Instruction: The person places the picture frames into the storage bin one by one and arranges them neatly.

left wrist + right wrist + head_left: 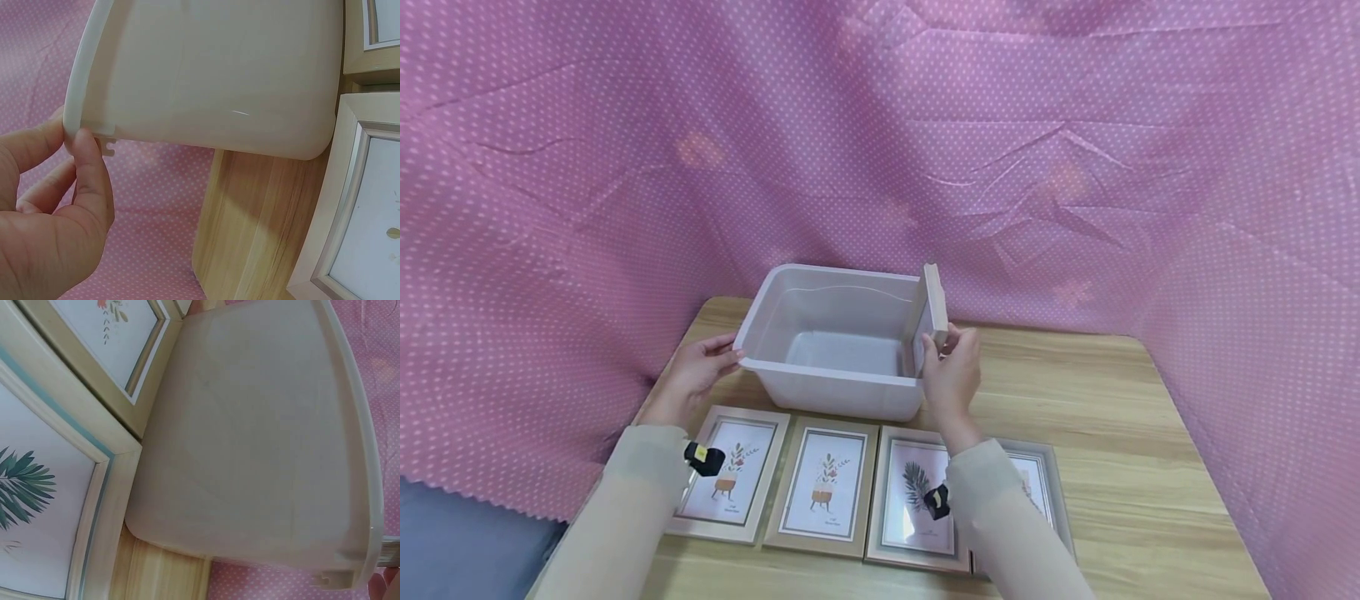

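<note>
A white plastic bin (838, 396) stands at the back of the wooden table. At its left front corner, my left hand (697, 371) pinches the rim (73, 94) between thumb and fingers. My right hand (953, 375) grips a light wooden picture frame (935, 304), which stands on edge at the bin's right end, its lower part inside and its top above the rim. From the right wrist, the bin wall (262, 437) hides most of that frame; only fingertips (382, 584) show at the lower right corner.
Several picture frames lie face up in a row before the bin: two with a potted plant print (730, 475) (823, 483), one with a dark leaf (917, 500), and one partly under my right sleeve (1041, 475). Pink dotted cloth (880, 167) hangs around the table (1120, 442).
</note>
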A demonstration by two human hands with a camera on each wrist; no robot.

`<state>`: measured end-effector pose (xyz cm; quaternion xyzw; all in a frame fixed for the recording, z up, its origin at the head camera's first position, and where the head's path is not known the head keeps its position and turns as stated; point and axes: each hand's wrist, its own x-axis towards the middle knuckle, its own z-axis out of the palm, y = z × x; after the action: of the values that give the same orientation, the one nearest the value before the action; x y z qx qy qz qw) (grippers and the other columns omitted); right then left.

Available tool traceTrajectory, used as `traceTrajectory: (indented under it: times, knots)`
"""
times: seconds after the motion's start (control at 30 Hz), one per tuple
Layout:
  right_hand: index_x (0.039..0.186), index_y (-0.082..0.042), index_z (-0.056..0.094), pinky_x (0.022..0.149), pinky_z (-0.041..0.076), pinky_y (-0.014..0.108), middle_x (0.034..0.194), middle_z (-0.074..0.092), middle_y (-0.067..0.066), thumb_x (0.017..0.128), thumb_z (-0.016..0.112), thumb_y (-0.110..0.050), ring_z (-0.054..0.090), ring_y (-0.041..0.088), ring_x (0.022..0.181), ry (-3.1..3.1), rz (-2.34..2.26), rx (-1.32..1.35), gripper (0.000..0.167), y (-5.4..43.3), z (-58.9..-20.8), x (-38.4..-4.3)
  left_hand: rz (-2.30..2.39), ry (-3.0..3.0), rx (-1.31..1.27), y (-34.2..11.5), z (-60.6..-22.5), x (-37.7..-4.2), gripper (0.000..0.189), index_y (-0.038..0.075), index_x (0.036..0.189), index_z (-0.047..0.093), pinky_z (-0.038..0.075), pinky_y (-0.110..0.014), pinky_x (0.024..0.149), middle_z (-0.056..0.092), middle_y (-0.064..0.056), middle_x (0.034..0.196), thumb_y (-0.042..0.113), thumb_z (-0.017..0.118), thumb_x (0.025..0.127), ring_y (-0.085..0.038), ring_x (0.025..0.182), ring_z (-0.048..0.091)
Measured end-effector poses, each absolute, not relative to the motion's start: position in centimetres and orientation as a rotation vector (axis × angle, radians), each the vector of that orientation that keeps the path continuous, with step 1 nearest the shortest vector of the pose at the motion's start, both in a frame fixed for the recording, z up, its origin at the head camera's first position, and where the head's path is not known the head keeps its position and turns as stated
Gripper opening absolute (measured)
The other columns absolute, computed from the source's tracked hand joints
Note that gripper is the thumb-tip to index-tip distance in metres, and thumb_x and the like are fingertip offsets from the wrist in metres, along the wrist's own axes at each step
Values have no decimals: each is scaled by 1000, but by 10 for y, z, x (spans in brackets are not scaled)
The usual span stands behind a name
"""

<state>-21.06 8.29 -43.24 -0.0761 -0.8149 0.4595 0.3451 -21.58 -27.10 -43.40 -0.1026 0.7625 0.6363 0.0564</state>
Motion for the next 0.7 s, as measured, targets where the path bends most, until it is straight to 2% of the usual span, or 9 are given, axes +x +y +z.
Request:
traceTrajectory:
  times: [0.27, 0.47, 0.7]
  knots:
    - [103, -4, 52, 58, 48, 38, 91, 56, 8, 83, 76, -25, 58, 24, 77, -2178, 1141, -265, 38, 82, -439, -211, 1929, 2309, -313, -271, -434, -215, 52, -3, 142, 39, 51, -23, 90, 46, -23, 135, 7, 58, 95, -10, 100, 57]
    - [99, -4, 51, 59, 48, 38, 91, 56, 8, 82, 77, -25, 58, 24, 78, -2212, 1109, -284, 37, 82, -445, -210, 1913, 2321, -315, -269, -432, -214, 52, -3, 142, 39, 51, -24, 90, 46, -24, 135, 7, 59, 95, -11, 100, 56]
    - [101, -5, 54, 78, 40, 41, 89, 57, 7, 79, 79, -25, 55, 24, 80, -2209, 1094, -272, 38, 82, -452, -211, 1908, 2327, -304, -268, -430, -213, 52, -4, 141, 39, 50, -26, 93, 45, -24, 135, 8, 59, 95, -11, 100, 56]
